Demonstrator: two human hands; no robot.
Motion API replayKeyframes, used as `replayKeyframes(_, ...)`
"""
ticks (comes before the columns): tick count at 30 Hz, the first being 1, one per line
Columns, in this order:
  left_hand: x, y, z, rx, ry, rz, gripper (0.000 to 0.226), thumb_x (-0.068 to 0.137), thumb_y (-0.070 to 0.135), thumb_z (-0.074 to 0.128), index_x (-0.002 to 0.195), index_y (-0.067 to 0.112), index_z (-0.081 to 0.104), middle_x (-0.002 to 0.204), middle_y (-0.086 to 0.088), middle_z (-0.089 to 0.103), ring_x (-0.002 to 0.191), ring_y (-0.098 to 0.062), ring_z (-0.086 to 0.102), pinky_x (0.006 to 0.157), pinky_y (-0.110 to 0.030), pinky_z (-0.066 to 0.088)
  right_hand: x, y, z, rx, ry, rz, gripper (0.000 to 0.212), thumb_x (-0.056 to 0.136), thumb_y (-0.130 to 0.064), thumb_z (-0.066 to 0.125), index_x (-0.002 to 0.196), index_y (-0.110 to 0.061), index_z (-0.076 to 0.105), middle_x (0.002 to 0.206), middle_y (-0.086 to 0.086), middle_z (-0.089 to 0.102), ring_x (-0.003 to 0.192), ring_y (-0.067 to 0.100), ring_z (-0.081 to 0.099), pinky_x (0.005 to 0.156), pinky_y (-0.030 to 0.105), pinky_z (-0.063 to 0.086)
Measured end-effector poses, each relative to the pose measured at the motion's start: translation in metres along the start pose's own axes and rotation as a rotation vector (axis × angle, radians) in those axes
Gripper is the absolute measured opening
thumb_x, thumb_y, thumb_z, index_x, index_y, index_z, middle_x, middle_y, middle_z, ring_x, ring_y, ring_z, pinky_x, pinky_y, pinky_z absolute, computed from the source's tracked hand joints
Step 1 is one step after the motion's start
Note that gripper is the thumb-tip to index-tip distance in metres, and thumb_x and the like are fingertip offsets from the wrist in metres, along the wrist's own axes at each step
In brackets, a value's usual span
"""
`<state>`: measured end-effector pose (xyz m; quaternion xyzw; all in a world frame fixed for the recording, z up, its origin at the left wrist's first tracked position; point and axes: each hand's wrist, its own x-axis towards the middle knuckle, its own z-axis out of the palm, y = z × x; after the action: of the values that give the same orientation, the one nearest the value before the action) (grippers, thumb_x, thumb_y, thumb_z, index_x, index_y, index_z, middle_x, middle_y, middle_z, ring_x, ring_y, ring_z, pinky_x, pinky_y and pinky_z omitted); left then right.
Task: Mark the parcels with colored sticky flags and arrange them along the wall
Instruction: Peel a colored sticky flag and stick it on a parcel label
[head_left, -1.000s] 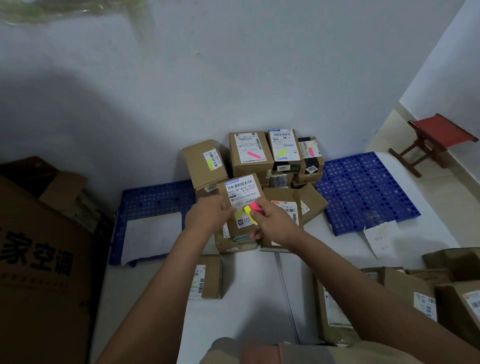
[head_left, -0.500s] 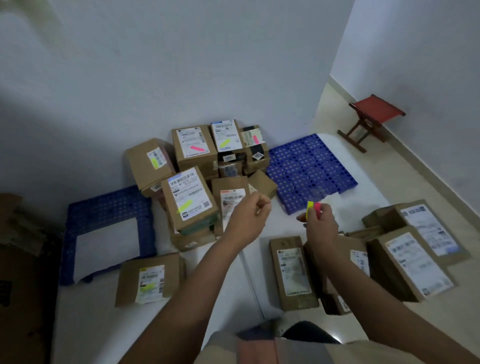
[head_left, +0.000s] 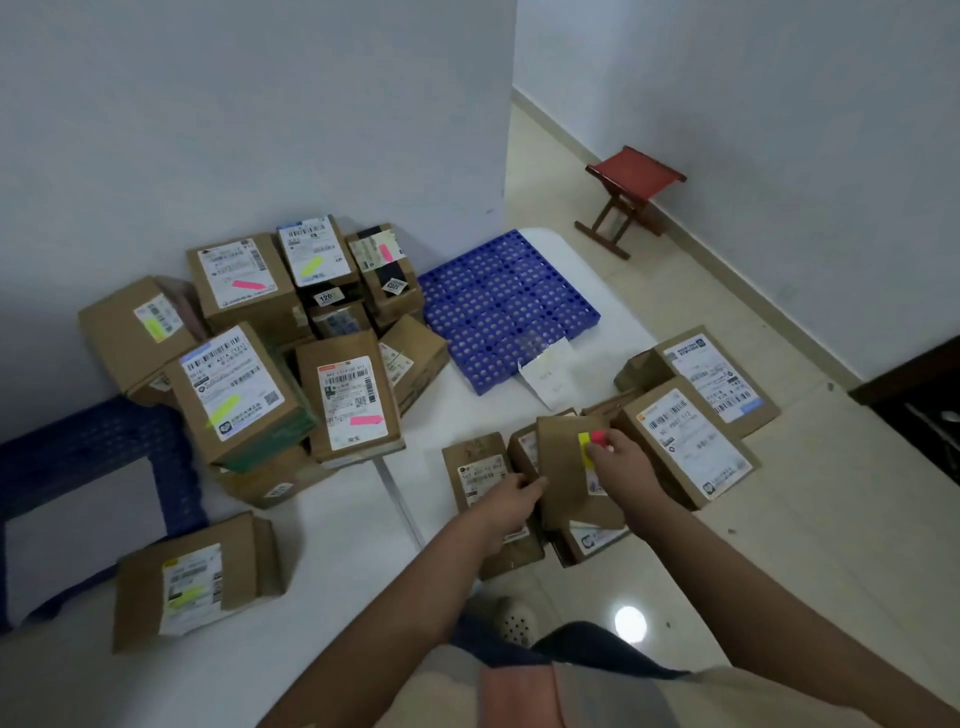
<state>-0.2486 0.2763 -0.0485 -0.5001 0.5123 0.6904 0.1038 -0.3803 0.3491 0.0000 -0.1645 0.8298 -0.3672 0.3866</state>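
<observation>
Both hands have left the flagged stack by the wall and come over to the unmarked parcels lying on the floor nearer the person. The left hand (head_left: 506, 493) now grips the left edge of a small brown parcel (head_left: 563, 467) and tilts it up off the heap, while the right hand (head_left: 621, 460) steadies its upper right edge and pinches the pad of sticky flags (head_left: 592, 440), yellow and pink, between thumb and fingers. The stack against the wall (head_left: 260, 130) already carries flags: a pink one on the front parcel (head_left: 353, 400) and a yellow one on its left neighbour (head_left: 234, 395), which suggests that parcel is finished and this is the start of the next. Two larger labelled parcels (head_left: 685, 441) lie just beside the right hand, with no flag visible on them. A blue plastic pallet (head_left: 504, 306) sits at the wall's corner and a red stool (head_left: 631, 192) stands well apart. The label of the lifted parcel is mostly hidden, so it likely needs turning before a flag goes on.
</observation>
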Motion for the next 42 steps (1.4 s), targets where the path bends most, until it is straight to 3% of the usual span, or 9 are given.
replayKeyframes(8, 0.001, -0.011, -0.004, -0.173, 0.006, -0.037, 0.041, 0.092, 0.042, 0.065, 0.124, 0.016, 0.061, 0.121, -0.003, 0.065, 0.116, -0.021, 0.057, 0.106, -0.038, 0.044, -0.002, -0.005, 0.005, 0.074, -0.079, 0.023, 0.018, 0.101, -0.016, 0.047, 0.111, -0.009, 0.060, 0.097, 0.008, 0.059, 0.094, 0.020, 0.055, 0.082, 0.035, 0.045)
replayKeyframes(15, -0.001, -0.006, 0.005, -0.175, 0.059, 0.002, 0.031, 0.090, 0.037, 0.069, 0.112, 0.017, 0.062, 0.109, -0.002, 0.068, 0.103, -0.018, 0.062, 0.079, -0.027, 0.050, -0.003, -0.019, 0.005, 0.077, -0.133, 0.001, 0.019, 0.100, -0.013, 0.047, 0.111, -0.005, 0.060, 0.100, 0.013, 0.058, 0.089, 0.019, 0.053, 0.076, 0.032, 0.045)
replayKeyframes(20, -0.015, -0.003, -0.024, -0.426, 0.084, 0.059, 0.023, 0.093, 0.023, 0.065, 0.113, 0.011, 0.064, 0.105, -0.008, 0.073, 0.097, -0.019, 0.069, 0.078, -0.025, 0.057, 0.003, -0.020, 0.002, 0.343, -0.042, 0.032, 0.018, 0.099, -0.018, 0.050, 0.105, -0.008, 0.063, 0.109, 0.016, 0.065, 0.096, 0.024, 0.062, 0.085, 0.041, 0.053)
replayKeyframes(23, -0.027, -0.007, -0.052, -0.554, 0.062, 0.148, 0.028, 0.093, 0.017, 0.065, 0.120, 0.012, 0.060, 0.113, -0.009, 0.072, 0.106, -0.022, 0.067, 0.088, -0.029, 0.056, 0.009, -0.027, 0.004, 0.524, -0.034, 0.155, 0.016, 0.097, -0.017, 0.048, 0.093, -0.018, 0.064, 0.120, 0.009, 0.064, 0.116, 0.028, 0.054, 0.102, 0.047, 0.042)
replayKeyframes(26, -0.040, -0.010, -0.070, -0.584, 0.056, 0.229, 0.035, 0.092, 0.009, 0.065, 0.126, 0.009, 0.054, 0.122, -0.011, 0.068, 0.107, -0.023, 0.067, 0.099, -0.035, 0.053, 0.011, -0.039, 0.008, 0.747, -0.188, 0.345, 0.015, 0.097, -0.007, 0.043, 0.092, -0.013, 0.056, 0.110, 0.005, 0.065, 0.118, 0.030, 0.046, 0.096, 0.060, 0.036)
replayKeyframes(29, -0.053, -0.010, -0.084, -0.502, 0.044, 0.315, 0.038, 0.092, 0.004, 0.063, 0.126, 0.013, 0.052, 0.124, -0.010, 0.066, 0.108, -0.023, 0.067, 0.099, -0.035, 0.053, 0.008, -0.048, 0.015, 0.871, -0.443, 0.440, 0.013, 0.101, -0.018, 0.045, 0.094, -0.011, 0.054, 0.092, 0.007, 0.059, 0.124, 0.041, 0.042, 0.090, 0.072, 0.032)
replayKeyframes(32, -0.059, -0.011, -0.100, -0.456, 0.085, 0.358, 0.036, 0.091, -0.002, 0.063, 0.125, 0.008, 0.055, 0.125, -0.014, 0.065, 0.111, -0.025, 0.066, 0.099, -0.036, 0.053, 0.003, -0.059, 0.024, 0.915, -0.596, 0.442, 0.016, 0.099, -0.017, 0.050, 0.092, -0.007, 0.060, 0.101, 0.010, 0.059, 0.126, 0.043, 0.043, 0.087, 0.075, 0.043)
replayKeyframes(37, -0.071, -0.008, -0.136, -0.325, 0.193, 0.462, 0.038, 0.087, -0.008, 0.065, 0.119, 0.012, 0.065, 0.122, -0.007, 0.069, 0.115, -0.022, 0.063, 0.100, -0.035, 0.052, -0.007, -0.083, 0.039, 0.896, -0.655, 0.380, 0.027, 0.088, -0.006, 0.057, 0.115, -0.003, 0.054, 0.122, 0.017, 0.059, 0.110, 0.051, 0.057, 0.077, 0.068, 0.051)
replayKeyframes(42, -0.096, 0.013, -0.168, -0.276, 0.267, 0.543, 0.039, 0.087, -0.006, 0.068, 0.118, 0.017, 0.061, 0.122, -0.011, 0.066, 0.117, -0.025, 0.062, 0.099, -0.040, 0.052, -0.013, -0.112, 0.049, 0.882, -0.672, 0.356, 0.014, 0.093, -0.011, 0.058, 0.098, 0.002, 0.059, 0.114, 0.020, 0.064, 0.106, 0.048, 0.063, 0.086, 0.067, 0.049)
